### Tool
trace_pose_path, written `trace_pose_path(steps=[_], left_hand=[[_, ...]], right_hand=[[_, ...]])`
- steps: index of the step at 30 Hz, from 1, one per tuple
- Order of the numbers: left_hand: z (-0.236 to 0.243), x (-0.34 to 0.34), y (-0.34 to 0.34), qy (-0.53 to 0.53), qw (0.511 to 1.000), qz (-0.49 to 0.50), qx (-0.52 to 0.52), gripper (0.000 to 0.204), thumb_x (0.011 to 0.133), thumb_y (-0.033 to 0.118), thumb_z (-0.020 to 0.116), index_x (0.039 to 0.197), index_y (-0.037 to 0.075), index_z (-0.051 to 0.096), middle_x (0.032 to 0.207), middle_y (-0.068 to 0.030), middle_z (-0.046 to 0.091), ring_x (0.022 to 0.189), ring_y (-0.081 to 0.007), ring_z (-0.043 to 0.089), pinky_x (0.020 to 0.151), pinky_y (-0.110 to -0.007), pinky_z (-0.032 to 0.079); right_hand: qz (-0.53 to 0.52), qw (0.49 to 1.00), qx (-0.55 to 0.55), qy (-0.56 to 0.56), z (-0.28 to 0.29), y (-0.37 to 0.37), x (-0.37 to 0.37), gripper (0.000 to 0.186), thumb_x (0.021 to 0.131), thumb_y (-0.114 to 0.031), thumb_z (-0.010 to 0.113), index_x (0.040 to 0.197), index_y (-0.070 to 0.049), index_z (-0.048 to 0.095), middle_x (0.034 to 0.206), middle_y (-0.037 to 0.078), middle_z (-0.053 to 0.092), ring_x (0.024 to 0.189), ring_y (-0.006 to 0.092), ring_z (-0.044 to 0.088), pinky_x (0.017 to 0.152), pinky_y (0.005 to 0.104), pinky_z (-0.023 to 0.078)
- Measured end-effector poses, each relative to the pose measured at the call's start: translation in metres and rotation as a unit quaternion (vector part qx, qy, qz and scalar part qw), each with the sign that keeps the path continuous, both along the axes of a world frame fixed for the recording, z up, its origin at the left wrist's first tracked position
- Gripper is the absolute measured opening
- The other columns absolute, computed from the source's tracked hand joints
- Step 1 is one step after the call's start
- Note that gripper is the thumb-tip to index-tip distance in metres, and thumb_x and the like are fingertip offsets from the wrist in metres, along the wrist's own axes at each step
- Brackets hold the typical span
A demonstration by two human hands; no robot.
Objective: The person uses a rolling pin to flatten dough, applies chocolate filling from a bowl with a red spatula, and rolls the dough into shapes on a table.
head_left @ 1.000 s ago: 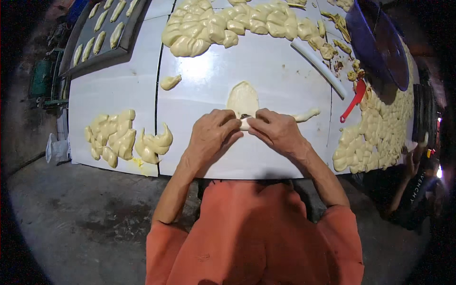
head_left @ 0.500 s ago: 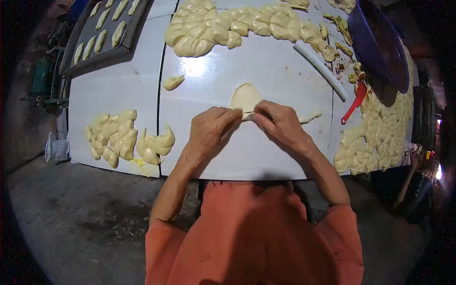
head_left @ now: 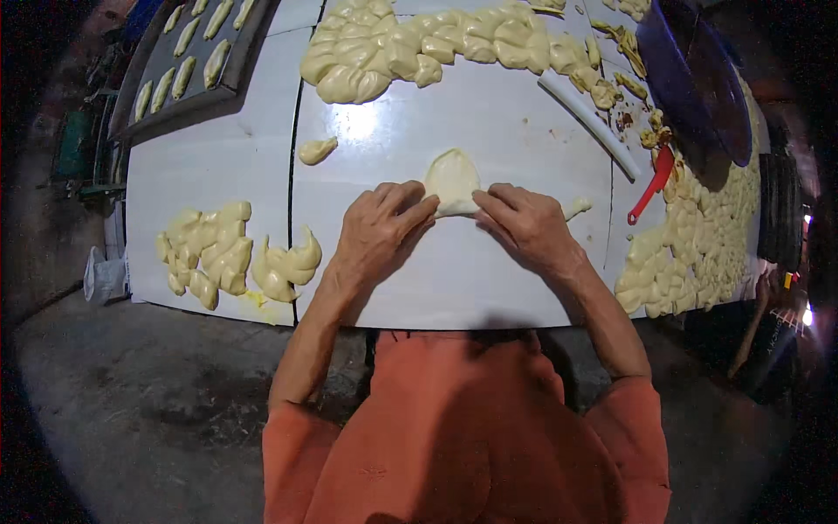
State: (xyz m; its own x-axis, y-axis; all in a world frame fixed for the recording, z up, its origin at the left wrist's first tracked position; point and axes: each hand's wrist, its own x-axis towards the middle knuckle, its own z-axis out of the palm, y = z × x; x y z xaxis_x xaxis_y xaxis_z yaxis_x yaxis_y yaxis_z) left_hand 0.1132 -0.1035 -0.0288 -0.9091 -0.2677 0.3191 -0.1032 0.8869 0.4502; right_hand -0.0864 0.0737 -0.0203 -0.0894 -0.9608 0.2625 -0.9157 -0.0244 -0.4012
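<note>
Pale marks like lettering are borne by a dark item at the right of the frame, too blurred to be read. At the centre, a flat oval of dough is laid on the white desk. Its folded lower edge is pinched at the left end by the left hand and at the right end by the right hand, both part-closed with fingers curled. Lumps are spread at centre left.

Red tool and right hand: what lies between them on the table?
In the head view, a small dough strip lies there, nearer the right hand than the red tool.
</note>
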Motion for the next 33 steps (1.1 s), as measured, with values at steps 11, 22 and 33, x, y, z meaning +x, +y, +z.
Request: trace_pose_path(steps=[11,22,33], left_hand=[[0.002,-0.003,-0.005,0.038,0.999,0.018,0.031,0.027,0.077,0.016,0.085,0.102,0.012,0.075,0.098,-0.0060,0.073,0.081,-0.0260,0.070,0.069,-0.040,0.056],[0.002,-0.006,-0.004,-0.009,0.998,0.057,0.003,0.043,0.083,0.026,0.082,0.122,0.013,0.071,0.116,-0.0095,0.071,0.104,-0.0305,0.068,0.087,-0.043,0.054],[-0.002,-0.021,-0.023,-0.107,0.993,-0.024,-0.034,0.073,0.088,0.048,0.072,0.149,0.013,0.052,0.153,-0.0146,0.050,0.143,-0.0357,0.045,0.118,-0.060,0.032]], right_hand=[[-0.016,1.000,-0.014,0.015,-0.001,-0.004,0.001,0.031,0.092,-0.023,0.072,0.118,-0.007,0.065,0.095,0.008,0.064,0.077,0.0263,0.067,0.063,0.0402,0.055],[-0.026,0.999,0.008,0.040,0.006,-0.011,-0.005,0.049,0.093,-0.037,0.070,0.129,-0.005,0.063,0.116,0.011,0.066,0.098,0.0281,0.064,0.083,0.0441,0.051],[-0.016,0.993,0.083,0.088,0.007,-0.015,-0.017,0.055,0.094,-0.038,0.069,0.138,-0.007,0.058,0.140,0.013,0.061,0.132,0.0298,0.055,0.112,0.0525,0.040]])
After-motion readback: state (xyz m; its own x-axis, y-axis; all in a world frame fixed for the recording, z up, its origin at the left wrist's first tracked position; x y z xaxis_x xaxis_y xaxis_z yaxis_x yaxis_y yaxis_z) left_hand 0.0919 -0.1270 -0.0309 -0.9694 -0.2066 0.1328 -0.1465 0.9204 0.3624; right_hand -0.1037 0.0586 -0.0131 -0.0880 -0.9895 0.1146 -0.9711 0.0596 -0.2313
